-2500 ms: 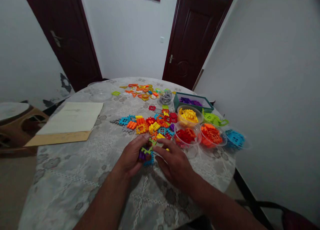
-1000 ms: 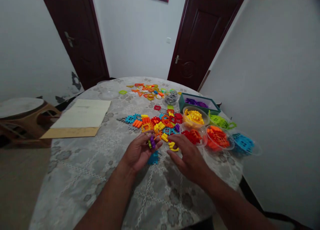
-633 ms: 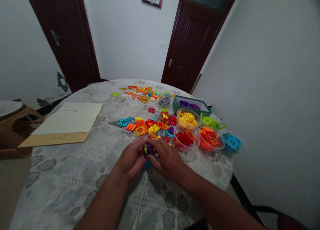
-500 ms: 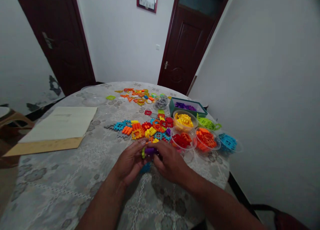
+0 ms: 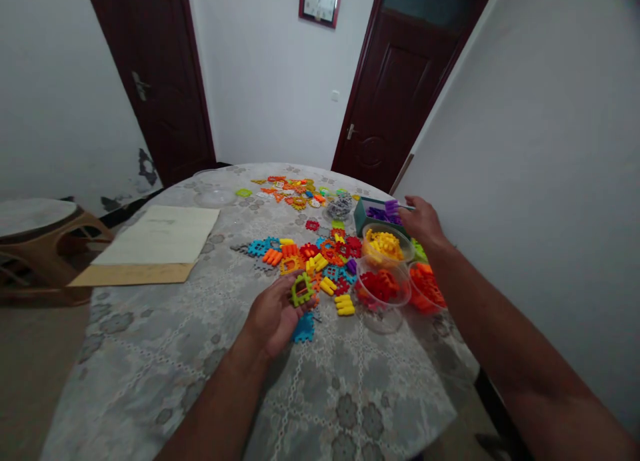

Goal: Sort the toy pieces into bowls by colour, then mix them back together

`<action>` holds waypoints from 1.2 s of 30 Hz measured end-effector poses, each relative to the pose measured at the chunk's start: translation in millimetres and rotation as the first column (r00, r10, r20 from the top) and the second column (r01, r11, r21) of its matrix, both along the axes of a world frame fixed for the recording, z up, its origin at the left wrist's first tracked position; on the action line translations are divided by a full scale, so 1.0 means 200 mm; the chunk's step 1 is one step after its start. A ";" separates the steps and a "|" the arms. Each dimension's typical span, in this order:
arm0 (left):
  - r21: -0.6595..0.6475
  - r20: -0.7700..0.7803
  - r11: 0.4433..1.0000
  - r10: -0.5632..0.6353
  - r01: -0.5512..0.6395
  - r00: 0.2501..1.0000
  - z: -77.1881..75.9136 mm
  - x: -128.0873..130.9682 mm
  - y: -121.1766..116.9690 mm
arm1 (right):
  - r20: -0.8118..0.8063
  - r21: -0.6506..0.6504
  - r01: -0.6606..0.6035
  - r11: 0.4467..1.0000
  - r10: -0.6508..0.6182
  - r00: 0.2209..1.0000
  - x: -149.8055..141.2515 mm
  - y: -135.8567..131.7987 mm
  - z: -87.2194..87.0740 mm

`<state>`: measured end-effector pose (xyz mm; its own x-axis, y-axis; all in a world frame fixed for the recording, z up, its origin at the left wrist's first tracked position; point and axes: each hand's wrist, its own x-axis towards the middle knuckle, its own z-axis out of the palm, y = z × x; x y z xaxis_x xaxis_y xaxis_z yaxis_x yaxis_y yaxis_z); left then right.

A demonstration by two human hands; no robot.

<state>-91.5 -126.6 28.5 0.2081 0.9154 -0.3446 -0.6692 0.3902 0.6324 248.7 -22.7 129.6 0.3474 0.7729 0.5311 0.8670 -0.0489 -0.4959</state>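
Observation:
My left hand (image 5: 274,317) is closed on a lime-green toothed building piece (image 5: 302,290) with an open middle, held above the table. Just below it lies a blue toothed piece (image 5: 303,328). At the right, my right hand (image 5: 424,221) reaches over the green box (image 5: 359,219), its fingers pinched on a purple building piece (image 5: 392,207) at the box's edge. More purple pieces (image 5: 379,214) lie inside that box. Beyond my left hand spreads a pile of orange, red, blue and yellow pieces, with yellow ribbed pieces (image 5: 345,305) close by.
Clear bowls hold yellow pieces (image 5: 384,245), red pieces (image 5: 377,287), orange pieces (image 5: 425,286) and grey pieces (image 5: 340,205). A second scatter of pieces (image 5: 295,191) lies at the back. A paper sheet (image 5: 160,234) rests at the left; a stool (image 5: 45,247) stands beyond.
My right hand has left the left hand and moved right to the green box. The purple piece earlier between both hands is gone from the left hand, which keeps the green piece.

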 end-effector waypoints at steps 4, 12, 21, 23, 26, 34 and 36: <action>0.035 -0.022 0.999 -0.026 0.027 0.999 0.01 -0.01 -0.01 | 0.036 -0.008 -0.184 0.983 0.184 0.982 -0.19 -0.23 -0.11; 0.144 -0.127 0.971 -0.173 0.190 0.977 0.02 -0.01 -0.03 | -0.130 -0.018 -0.620 0.785 0.613 0.780 -0.79 -0.80 -0.42; 0.160 -0.264 0.930 -0.282 0.330 0.922 0.01 -0.01 -0.03 | -0.425 0.021 -0.590 0.807 0.542 0.726 -0.77 -0.83 -0.50; 0.161 -0.317 0.918 -0.300 0.363 0.900 0.01 -0.01 -0.04 | -0.412 0.014 -0.574 0.819 0.528 0.743 -0.76 -0.86 -0.50; 0.144 -0.392 0.916 -0.296 0.376 0.871 0.02 0.01 -0.04 | -0.352 0.002 -0.524 0.852 0.491 0.797 -0.68 -0.88 -0.45; 0.151 -0.374 0.982 -0.048 0.112 0.926 0.00 -0.02 0.01 | 0.087 0.000 -0.054 0.999 0.053 0.995 0.19 -0.73 -0.13; 0.169 -0.367 0.985 0.019 0.047 0.930 0.00 -0.02 0.02 | 0.227 -0.129 0.024 0.991 0.006 0.974 0.44 -0.67 -0.09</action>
